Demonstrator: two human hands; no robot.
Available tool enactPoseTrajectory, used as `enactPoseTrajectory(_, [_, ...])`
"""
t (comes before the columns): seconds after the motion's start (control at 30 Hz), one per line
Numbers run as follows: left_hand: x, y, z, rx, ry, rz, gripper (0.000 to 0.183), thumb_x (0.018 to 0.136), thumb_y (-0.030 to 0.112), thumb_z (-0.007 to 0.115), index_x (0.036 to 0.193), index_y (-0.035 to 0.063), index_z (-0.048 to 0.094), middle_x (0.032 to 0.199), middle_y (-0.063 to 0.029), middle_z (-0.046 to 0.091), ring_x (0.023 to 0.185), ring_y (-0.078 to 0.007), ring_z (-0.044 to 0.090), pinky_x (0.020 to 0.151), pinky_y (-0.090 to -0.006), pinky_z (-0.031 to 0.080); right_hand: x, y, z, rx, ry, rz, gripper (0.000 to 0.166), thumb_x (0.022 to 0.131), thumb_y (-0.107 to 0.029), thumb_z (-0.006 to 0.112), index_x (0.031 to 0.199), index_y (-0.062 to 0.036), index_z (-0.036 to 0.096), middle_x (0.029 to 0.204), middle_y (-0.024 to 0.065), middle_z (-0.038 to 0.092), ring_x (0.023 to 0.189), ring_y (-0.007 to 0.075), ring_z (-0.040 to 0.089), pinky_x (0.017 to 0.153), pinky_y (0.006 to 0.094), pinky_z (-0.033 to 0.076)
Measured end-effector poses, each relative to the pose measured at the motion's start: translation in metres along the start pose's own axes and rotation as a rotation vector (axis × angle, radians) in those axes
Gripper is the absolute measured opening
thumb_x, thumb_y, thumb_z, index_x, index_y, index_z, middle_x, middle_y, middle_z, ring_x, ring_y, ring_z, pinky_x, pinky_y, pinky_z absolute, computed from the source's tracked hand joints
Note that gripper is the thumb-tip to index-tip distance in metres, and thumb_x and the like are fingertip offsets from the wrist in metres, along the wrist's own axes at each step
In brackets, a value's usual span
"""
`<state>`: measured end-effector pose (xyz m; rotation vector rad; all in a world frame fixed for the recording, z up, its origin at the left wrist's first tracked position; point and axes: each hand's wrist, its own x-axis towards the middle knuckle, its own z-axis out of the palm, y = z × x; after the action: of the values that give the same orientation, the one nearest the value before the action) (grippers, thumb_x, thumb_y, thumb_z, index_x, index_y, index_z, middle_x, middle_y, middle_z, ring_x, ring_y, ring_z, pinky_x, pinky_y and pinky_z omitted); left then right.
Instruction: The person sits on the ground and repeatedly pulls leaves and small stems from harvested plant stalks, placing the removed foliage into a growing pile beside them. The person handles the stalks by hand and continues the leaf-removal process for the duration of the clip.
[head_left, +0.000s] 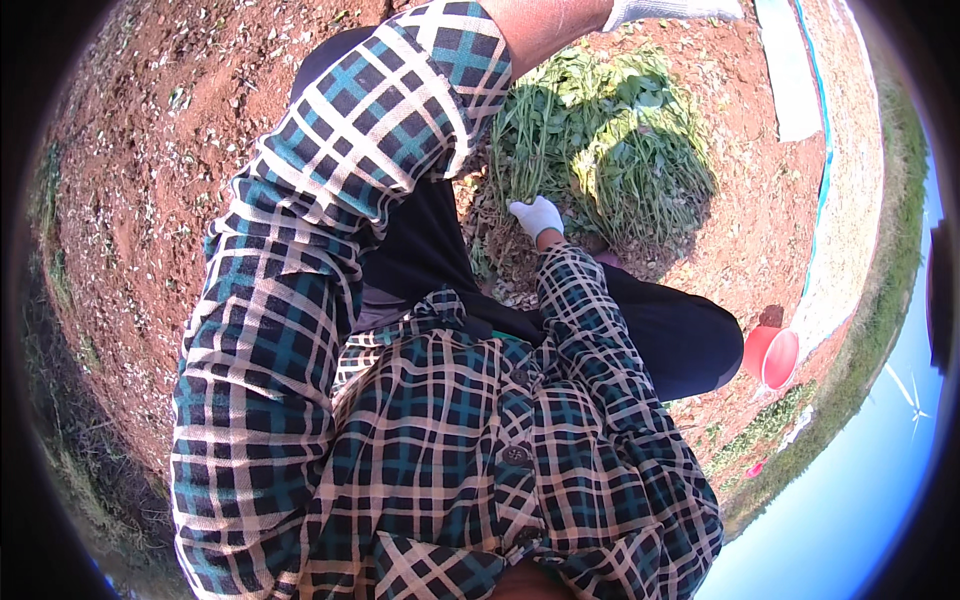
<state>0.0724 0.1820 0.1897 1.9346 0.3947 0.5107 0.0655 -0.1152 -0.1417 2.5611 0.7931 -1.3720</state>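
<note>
My right hand (538, 217), in a white glove, is at the lower left edge of a heap of cut leafy green plants (600, 142). Its fingers meet the stem ends, but whether they grip them is hidden. My left arm, in a rolled-up plaid sleeve (337, 172), reaches across to the top right. At the top edge of the picture, my left hand (671, 9), also in a white glove, is partly cut off beyond the heap. What it may hold is out of sight. Stems and broad leaves lie in layered bunches in the heap.
Around me lies reddish-brown soil (150, 247) strewn with pale leaf bits. A red bucket (776, 358) is tipped on its side beyond my bent right knee (690, 337). A white sheet strip (787, 71) and a long pale, blue-edged sheet (851, 172) lie to the right.
</note>
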Motion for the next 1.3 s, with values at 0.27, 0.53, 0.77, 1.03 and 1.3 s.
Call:
enactPoseTrajectory(0.27, [0.000, -0.005, 0.003, -0.019, 0.022, -0.004, 0.029, 0.086, 0.036, 0.064, 0.092, 0.0084, 0.067, 0.081, -0.0022, 0.065, 0.074, -0.0091, 0.059, 0.065, -0.0244, 0.048, -0.016, -0.016, -0.100, 0.385, 0.486, -0.459, 0.031, 0.078, -0.022, 0.063, 0.101, -0.0012, 0.063, 0.086, 0.0122, 0.068, 0.078, 0.0253, 0.064, 0.073, 0.0358, 0.050])
enactPoseTrajectory(0.53, [0.006, -0.004, 0.011, -0.250, 0.076, -0.011, 0.027, 0.089, 0.035, 0.061, 0.088, 0.0088, 0.066, 0.077, 0.0007, 0.063, 0.073, -0.0060, 0.059, 0.063, -0.0207, 0.047, -0.094, -0.015, -0.310, 0.333, 0.971, -0.649, 0.033, 0.081, -0.009, 0.064, 0.111, 0.0023, 0.060, 0.100, 0.0115, 0.065, 0.085, 0.0142, 0.060, 0.077, 0.0292, 0.049])
enactPoseTrajectory(0.77, [0.010, 0.031, 0.022, -0.225, -0.086, -0.036, 0.044, 0.087, 0.046, 0.060, 0.064, 0.0080, 0.063, 0.055, -0.0006, 0.059, 0.053, -0.0094, 0.056, 0.052, -0.0249, 0.045, -0.172, -0.015, -0.352, 1.348, 0.933, -0.846, 0.036, 0.083, -0.001, 0.058, 0.118, 0.0032, 0.054, 0.098, 0.0087, 0.064, 0.081, 0.0147, 0.061, 0.072, 0.0262, 0.052])
enactPoseTrajectory(1.03, [-0.018, 0.049, 0.066, 0.127, -0.271, 0.091, 0.045, 0.081, 0.044, 0.069, 0.108, 0.0080, 0.063, 0.087, -0.0067, 0.066, 0.082, -0.0165, 0.061, 0.077, -0.0315, 0.048, -0.191, -0.025, -0.313, 1.485, 0.809, -0.771, 0.027, 0.090, -0.007, 0.050, 0.116, 0.0013, 0.054, 0.095, 0.0017, 0.059, 0.079, 0.0088, 0.054, 0.071, 0.0224, 0.043])
enactPoseTrajectory(1.3, [0.011, 0.039, 0.056, -1.081, 0.044, -0.229, 0.023, 0.087, 0.026, 0.065, 0.101, 0.0079, 0.063, 0.086, 0.0026, 0.062, 0.077, -0.0078, 0.057, 0.067, -0.0246, 0.045, -0.200, -0.063, -0.295, 1.196, 0.584, -0.742, 0.027, 0.089, -0.005, 0.057, 0.115, 0.0019, 0.056, 0.096, 0.0043, 0.064, 0.081, 0.0082, 0.057, 0.070, 0.0229, 0.048])
